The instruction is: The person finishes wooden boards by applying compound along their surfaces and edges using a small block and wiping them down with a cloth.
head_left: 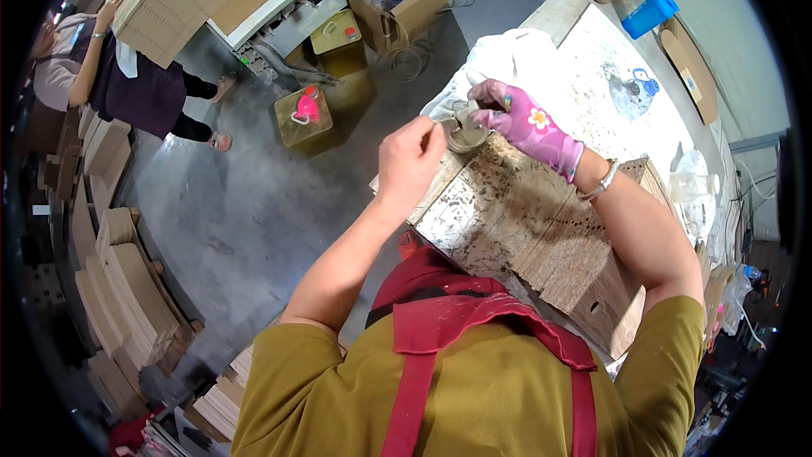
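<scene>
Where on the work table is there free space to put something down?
The speckled table top is bare between the white cloth and the blue container. It is crowded around the small cup, where left hand and gloved right hand meet.

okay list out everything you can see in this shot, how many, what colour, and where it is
small round container: one, greyish, at the workbench's near end, between both hands
white cloth: one, white, bunched on the bench behind the container
workbench: one, pale and paint-stained, running up to the right
perforated wooden board: one, brown and speckled, on the bench under the right forearm
blue box: one, blue, far end of the bench
square tin cans: two, olive-yellow, on the grey floor upper centre, the nearer with a pink cap
cardboard box: one, brown, holding plastic bottles, top centre
curved wooden pieces: many, tan, stacked at left
other person: one, dark apron, upper left
left hand: bare, at the container's rim
right hand: pink flowered glove, gripping the container
</scene>
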The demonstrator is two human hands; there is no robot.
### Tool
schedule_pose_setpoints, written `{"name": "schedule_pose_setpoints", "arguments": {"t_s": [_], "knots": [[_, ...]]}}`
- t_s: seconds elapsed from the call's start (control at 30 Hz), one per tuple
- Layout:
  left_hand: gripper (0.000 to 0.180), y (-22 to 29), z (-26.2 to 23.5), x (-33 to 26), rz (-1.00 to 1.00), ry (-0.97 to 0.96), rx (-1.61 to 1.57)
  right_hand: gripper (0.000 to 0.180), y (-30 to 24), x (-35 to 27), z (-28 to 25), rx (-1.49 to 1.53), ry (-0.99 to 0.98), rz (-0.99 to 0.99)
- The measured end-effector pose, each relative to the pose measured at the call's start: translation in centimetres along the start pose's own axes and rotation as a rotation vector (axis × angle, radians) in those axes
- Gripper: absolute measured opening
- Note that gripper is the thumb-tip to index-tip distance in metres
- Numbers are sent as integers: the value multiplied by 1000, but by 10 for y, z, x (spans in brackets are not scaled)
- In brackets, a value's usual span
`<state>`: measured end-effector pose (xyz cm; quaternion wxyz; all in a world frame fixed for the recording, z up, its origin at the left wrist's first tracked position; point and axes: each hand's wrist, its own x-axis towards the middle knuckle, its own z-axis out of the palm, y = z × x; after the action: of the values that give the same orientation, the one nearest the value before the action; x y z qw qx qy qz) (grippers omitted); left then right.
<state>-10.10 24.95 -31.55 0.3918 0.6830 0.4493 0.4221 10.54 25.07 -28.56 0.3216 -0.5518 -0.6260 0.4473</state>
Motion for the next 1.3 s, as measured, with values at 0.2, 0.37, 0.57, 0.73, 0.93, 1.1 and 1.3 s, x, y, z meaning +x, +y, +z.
{"name": "schedule_pose_setpoints", "arguments": {"t_s": [0.2, 0.37, 0.57, 0.73, 0.93, 1.1, 1.3], "knots": [[16, 1, 6, -6, 230, -26, 256, 26, -5, 3, -8, 220, 51, 230], [17, -2, 3, 2, 236, 10, 275, 27, 1, 2, -15, 79, 16, 113], [19, 8, 3, 5, 289, 0, 264, 30, -2, -1, -4, -144, 2, 20], [17, -1, 3, 9, 252, -6, 314, 27, -3, -2, -10, -177, -99, 121], [16, 1, 1, 11, 194, -22, 287, 23, -4, 0, -21, 255, -3, 389], [19, 5, 4, 12, 238, -18, 233, 29, -5, -2, -2, -81, -7, 17], [17, 10, 12, 6, 350, -34, 289, 25, -2, 5, -16, 193, 75, 265]]}}
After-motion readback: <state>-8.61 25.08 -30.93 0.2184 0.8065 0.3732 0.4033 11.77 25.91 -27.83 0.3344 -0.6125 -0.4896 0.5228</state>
